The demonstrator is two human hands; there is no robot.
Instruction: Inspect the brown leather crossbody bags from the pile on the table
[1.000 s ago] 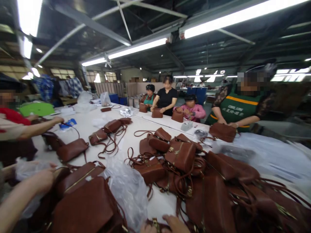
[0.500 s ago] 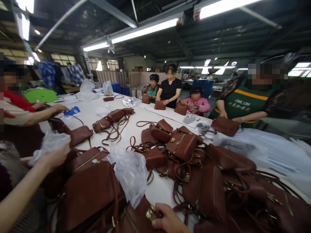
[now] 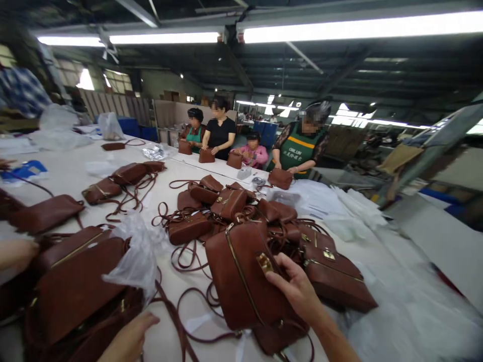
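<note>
My right hand [image 3: 296,285] grips a brown leather handbag [image 3: 241,276] at its gold clasp [image 3: 265,262]. Fingers and thumb close on the clasp side, and the bag is tilted with its long zipper facing me. Low in the picture, my left hand [image 3: 132,334] reaches in with its fingers extended and nothing visible in them. It is beside a large brown bag [image 3: 79,291] on the left and near a crumpled clear plastic bag [image 3: 138,251]. Thin brown straps [image 3: 171,314] run over the white table between my hands.
A pile of brown handbags [image 3: 226,201] lies mid-table, with another bag [image 3: 332,271] to the right. Clear plastic sheets [image 3: 407,311] cover the right side. At far left is another person's hand [image 3: 17,256]. Several co-workers handle bags along the far edge.
My view has swung right. My right hand has lifted the handbag by its clasp side, near the pile. My left hand has come into view at the bottom.
</note>
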